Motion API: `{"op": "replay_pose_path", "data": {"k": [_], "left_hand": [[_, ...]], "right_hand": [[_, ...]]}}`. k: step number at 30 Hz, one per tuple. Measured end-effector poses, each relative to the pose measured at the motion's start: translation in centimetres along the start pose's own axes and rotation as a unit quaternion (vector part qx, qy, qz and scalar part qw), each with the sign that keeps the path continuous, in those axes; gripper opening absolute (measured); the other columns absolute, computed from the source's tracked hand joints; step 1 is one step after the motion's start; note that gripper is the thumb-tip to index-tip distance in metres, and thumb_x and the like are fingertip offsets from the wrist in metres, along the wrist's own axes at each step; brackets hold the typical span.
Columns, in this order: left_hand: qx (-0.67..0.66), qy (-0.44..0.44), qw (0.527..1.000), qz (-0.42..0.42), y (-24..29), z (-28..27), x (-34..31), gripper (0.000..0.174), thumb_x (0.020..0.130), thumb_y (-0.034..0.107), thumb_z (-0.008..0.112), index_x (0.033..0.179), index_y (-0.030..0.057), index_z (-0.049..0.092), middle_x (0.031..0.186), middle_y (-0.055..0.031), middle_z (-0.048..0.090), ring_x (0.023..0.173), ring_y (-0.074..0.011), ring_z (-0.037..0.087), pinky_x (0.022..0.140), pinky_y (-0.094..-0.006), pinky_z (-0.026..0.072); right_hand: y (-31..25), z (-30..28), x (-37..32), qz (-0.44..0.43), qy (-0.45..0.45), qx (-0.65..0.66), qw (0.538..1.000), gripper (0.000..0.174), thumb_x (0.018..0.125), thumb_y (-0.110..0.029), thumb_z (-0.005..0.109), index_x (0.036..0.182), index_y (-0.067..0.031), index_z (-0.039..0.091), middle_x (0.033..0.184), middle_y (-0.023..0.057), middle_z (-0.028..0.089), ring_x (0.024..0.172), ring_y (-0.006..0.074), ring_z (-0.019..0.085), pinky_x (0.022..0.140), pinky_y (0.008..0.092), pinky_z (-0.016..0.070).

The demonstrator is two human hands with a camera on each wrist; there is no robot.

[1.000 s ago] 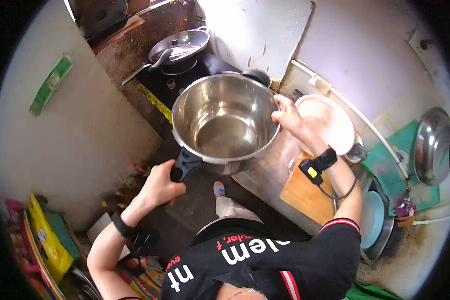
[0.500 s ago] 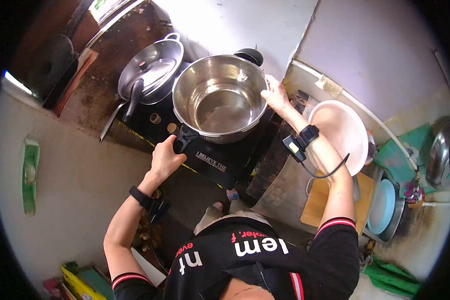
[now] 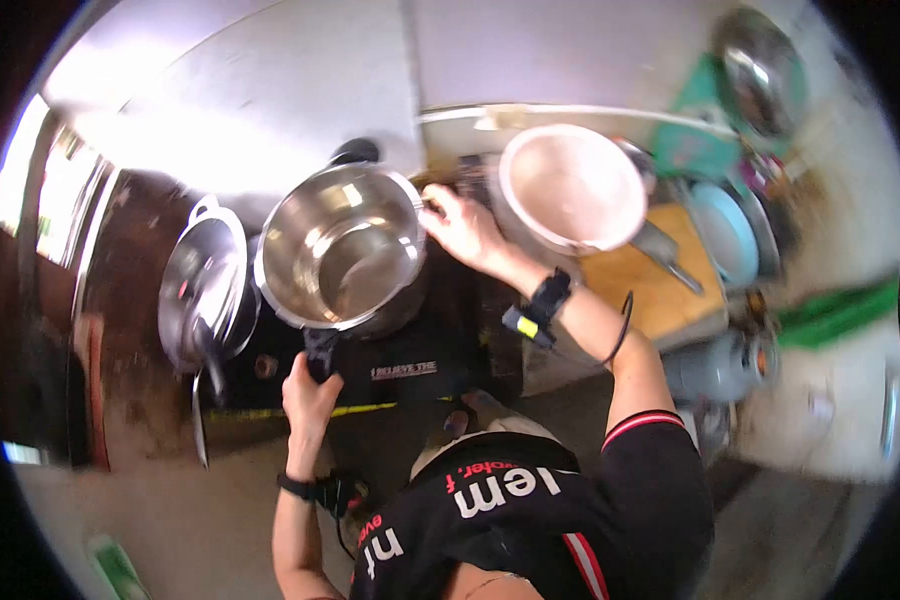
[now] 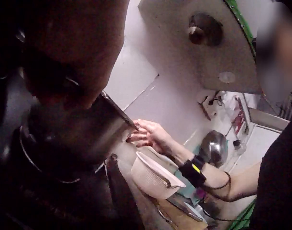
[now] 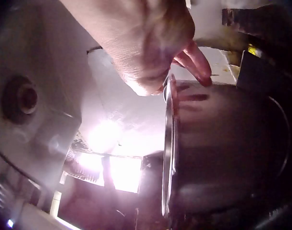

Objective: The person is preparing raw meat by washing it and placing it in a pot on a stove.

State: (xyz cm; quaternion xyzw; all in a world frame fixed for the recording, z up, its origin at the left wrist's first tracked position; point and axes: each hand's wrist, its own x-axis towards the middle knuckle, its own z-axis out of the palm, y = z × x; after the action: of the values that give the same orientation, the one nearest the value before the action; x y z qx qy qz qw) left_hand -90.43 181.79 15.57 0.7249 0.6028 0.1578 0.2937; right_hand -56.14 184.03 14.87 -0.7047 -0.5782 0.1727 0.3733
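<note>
A deep stainless-steel pressure cooker pot (image 3: 340, 250), lidless, is over the black stovetop (image 3: 450, 350), tilted so its shiny inside shows in the head view. My left hand (image 3: 310, 395) grips its long black handle (image 3: 319, 348) at the near side. At the right side of the rim, my right hand (image 3: 462, 232) holds the pot's edge. The right wrist view shows that hand's fingers (image 5: 199, 64) reaching down outside the steel wall, with the palm over the rim. A short black handle (image 3: 355, 152) sticks out on the pot's far side. In the left wrist view, the gripping hand is dark.
Left of the pot stands a pan with a glass lid (image 3: 205, 290), its handle jutting toward me. On the right, a pinkish colander (image 3: 570, 185) sits by a wooden cutting board (image 3: 660, 280) and a blue basin (image 3: 725, 235). A wall (image 3: 300, 90) rises behind the stove.
Both hands have carried the pot from in front of the counter to over the stovetop, beside the lidded pan. The head view has turned to the right. The grips look the same.
</note>
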Motion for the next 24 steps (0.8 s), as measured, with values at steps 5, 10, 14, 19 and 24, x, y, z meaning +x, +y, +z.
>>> {"op": "replay_pose_path", "data": {"k": [5,10,14,19,24], "left_hand": [[0.015,0.045,0.990,0.135,-0.3,-0.5,-0.8,0.068,0.071,0.021,0.079,0.125,0.0011,0.044,0.114,-0.0196,0.056,0.104,-0.0304,0.056,0.086,-0.0361,0.0445],[-0.250,0.039,0.932,0.258,3.7,-1.4,-5.2,0.032,0.081,-0.006,0.061,0.111,-0.0029,0.053,0.102,-0.0104,0.059,0.091,-0.0168,0.058,0.082,-0.0287,0.0462],[-0.249,-0.214,0.910,0.251,4.1,2.9,-7.4,0.017,0.086,-0.004,0.057,0.103,-0.0030,0.056,0.081,-0.0076,0.061,0.069,-0.0125,0.059,0.065,-0.0252,0.0494],[-0.205,-0.355,0.899,0.153,1.9,9.8,-7.9,0.014,0.086,-0.002,0.058,0.099,-0.0035,0.058,0.079,-0.0107,0.064,0.066,-0.0153,0.062,0.063,-0.0255,0.0508],[-0.133,-0.487,0.855,0.122,8.5,16.7,-11.7,0.015,0.089,0.002,0.057,0.102,-0.0034,0.056,0.081,-0.0124,0.064,0.067,-0.0159,0.062,0.063,-0.0263,0.0506]], "right_hand": [[6.1,-5.2,-10.9,-0.068,0.093,-0.302,0.946,0.055,0.079,-0.016,0.063,0.128,-0.0001,0.044,0.133,0.0202,0.046,0.127,0.0331,0.040,0.107,0.0470,0.0305],[16.5,-6.8,-12.7,0.026,0.057,-0.448,0.892,0.050,0.077,-0.009,0.059,0.126,-0.0057,0.049,0.122,0.0173,0.053,0.118,0.0327,0.046,0.104,0.0529,0.0296],[18.3,-7.9,-11.0,-0.073,0.175,-0.365,0.912,0.027,0.068,-0.010,0.063,0.095,-0.0140,0.063,0.099,0.0068,0.061,0.103,0.0276,0.053,0.089,0.0463,0.0389],[9.1,-10.3,-16.8,-0.116,0.220,-0.323,0.913,0.029,0.060,-0.013,0.067,0.087,-0.0102,0.057,0.085,0.0070,0.057,0.090,0.0260,0.052,0.086,0.0445,0.0382],[3.3,-12.4,-33.1,-0.123,0.327,-0.304,0.886,0.027,0.060,-0.017,0.067,0.081,-0.0057,0.055,0.082,0.0096,0.054,0.087,0.0288,0.052,0.080,0.0422,0.0396]]}}
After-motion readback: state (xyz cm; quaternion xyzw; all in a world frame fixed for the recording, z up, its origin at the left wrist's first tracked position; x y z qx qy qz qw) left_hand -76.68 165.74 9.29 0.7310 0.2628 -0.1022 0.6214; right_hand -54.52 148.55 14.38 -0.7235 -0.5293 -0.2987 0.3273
